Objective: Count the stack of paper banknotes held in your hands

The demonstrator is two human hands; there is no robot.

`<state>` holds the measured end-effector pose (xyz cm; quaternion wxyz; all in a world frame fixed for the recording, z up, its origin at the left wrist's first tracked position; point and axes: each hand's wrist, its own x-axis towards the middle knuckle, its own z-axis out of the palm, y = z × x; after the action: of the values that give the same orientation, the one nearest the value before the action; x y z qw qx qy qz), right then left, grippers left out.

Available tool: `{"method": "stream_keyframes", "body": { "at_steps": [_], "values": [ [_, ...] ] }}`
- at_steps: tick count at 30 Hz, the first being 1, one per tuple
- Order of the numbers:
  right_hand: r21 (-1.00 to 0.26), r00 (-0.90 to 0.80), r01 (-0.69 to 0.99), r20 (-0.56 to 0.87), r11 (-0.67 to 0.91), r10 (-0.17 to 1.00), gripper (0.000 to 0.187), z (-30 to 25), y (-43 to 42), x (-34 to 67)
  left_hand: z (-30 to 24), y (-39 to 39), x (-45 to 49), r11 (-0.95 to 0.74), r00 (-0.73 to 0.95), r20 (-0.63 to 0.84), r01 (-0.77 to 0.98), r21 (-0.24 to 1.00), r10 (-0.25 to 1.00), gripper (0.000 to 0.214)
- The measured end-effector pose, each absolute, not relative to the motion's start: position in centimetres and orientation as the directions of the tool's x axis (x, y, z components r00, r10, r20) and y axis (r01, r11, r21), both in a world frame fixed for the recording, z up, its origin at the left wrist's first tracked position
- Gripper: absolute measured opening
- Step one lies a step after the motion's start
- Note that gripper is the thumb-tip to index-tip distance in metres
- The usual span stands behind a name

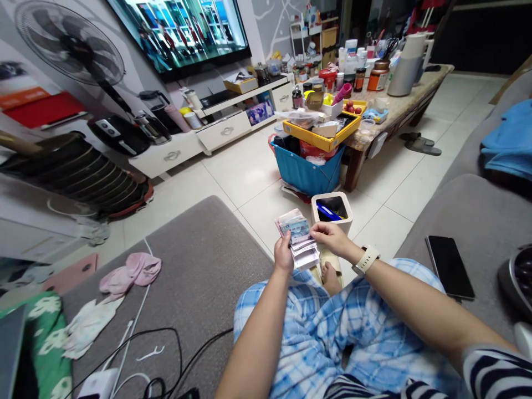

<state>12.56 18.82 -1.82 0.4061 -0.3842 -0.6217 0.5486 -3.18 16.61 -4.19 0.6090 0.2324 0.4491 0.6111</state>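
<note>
One bundle of banknotes [296, 228] is in the left hand [283, 255], which reaches forward, fingers curled tight. The right hand [330, 237] bends inward, fingers nearly together at the bundle; their hold I cannot tell. Near is one bin [350, 212].

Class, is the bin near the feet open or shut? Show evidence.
Open: no lid covers the bin, and a blue item shows inside.

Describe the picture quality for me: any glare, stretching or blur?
In the head view, a pale sheen lies on the floor tiles and the television glows brightly; near the same view's left edge, the fan looks stretched and slanted; at the head view's middle, the banknotes in the left hand are recognisable, but their fine print is unreadable.
</note>
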Motion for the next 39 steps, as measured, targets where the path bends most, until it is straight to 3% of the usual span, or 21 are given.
{"method": "stream_keyframes", "body": {
  "at_steps": [17,26,33,39],
  "values": [
    [-0.998,-0.389,-0.038,0.053,0.041,0.92,0.025,-1.1,18.4,12.5,-4.5,16.7,-3.2,0.135,-0.15,-0.264,-0.569,0.811,0.953,0.044],
    [-0.994,-0.192,0.112,-0.008,0.013,0.981,0.035,-2.7,19.2,12.7,-5.3,16.8,-3.3,0.153,-0.11,-0.254,-0.554,0.818,0.961,0.041],
    [-0.984,-0.237,0.167,0.018,0.059,0.971,0.025,-2.9,19.1,12.7,-5.5,16.7,-3.2,0.157,-0.082,-0.235,-0.529,0.834,0.969,0.039],
    [-0.992,-0.266,0.104,0.039,0.069,0.963,0.023,-2.5,19.0,12.6,-5.4,16.7,-3.3,0.127,-0.12,-0.22,-0.523,0.843,0.968,0.04]
  ]
}}
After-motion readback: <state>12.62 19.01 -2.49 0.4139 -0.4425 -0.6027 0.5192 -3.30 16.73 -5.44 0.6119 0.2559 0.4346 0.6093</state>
